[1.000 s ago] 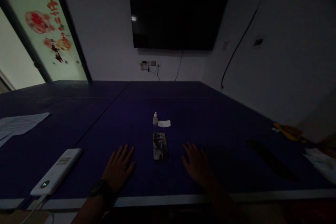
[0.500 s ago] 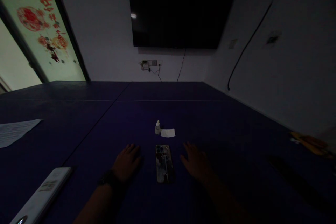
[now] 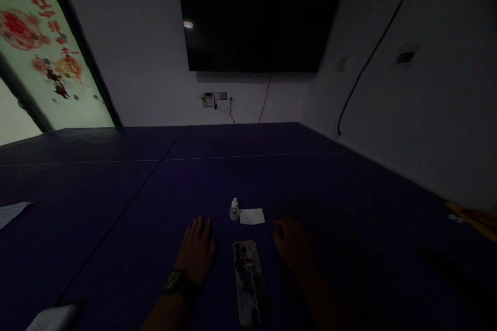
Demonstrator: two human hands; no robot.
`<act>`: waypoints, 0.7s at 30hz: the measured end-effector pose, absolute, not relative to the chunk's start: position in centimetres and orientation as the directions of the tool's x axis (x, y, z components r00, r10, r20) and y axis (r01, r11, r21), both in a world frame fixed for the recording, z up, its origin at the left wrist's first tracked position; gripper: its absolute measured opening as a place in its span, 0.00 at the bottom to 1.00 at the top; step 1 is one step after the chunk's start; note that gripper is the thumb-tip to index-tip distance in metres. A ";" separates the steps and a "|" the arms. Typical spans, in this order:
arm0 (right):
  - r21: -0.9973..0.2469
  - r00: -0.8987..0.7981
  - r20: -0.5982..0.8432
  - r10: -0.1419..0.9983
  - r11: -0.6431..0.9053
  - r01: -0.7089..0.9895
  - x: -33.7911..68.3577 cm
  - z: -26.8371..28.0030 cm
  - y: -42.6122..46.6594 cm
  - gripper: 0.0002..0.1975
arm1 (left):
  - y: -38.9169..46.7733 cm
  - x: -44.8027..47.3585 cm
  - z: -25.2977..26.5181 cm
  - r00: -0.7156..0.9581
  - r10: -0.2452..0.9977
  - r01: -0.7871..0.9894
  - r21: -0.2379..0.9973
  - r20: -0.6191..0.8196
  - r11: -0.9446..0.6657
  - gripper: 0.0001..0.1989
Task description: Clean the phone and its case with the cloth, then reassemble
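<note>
A phone [image 3: 248,282] lay nearest, between our hands, its long axis pointing away. Our left hand [image 3: 196,248] rested flat, empty; our right hand [image 3: 294,243] curled, whether around anything we couldn't tell, nearer the white paper [image 3: 252,216] beyond, beside a bottle [image 3: 234,211].

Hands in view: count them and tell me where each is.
2: the left hand left of the phone, the right hand right of it.

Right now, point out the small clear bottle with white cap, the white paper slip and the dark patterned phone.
Small clear bottle with white cap [image 3: 234,212], head view: on its body.
White paper slip [image 3: 252,216], head view: middle of its upper face.
Dark patterned phone [image 3: 249,283], head view: middle of its back.
</note>
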State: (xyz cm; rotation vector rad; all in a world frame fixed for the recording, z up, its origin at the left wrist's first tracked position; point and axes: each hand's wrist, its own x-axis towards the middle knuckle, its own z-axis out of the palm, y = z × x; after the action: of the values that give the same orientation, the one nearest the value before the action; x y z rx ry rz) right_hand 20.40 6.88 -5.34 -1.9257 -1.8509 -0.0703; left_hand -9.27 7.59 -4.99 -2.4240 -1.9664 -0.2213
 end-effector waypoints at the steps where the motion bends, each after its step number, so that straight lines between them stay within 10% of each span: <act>1: -0.291 0.077 0.354 0.932 0.031 0.956 20.4 -5.4 6.9 0.14 | 7.6 -9.3 -5.0 0.205 0.972 0.974 0.077 0.116 -0.214 0.30; 21: -0.162 -0.081 0.333 0.939 0.141 0.977 18.7 -5.9 5.1 0.21 | 6.9 -8.8 -3.2 0.167 0.978 0.973 0.137 0.126 -0.184 0.28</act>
State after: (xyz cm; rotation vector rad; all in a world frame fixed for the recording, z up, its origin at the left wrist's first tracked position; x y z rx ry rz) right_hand 18.73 5.13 -5.89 -1.8441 -2.0703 -0.1449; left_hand -8.80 6.87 -3.17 -2.4184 -2.0223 -0.2939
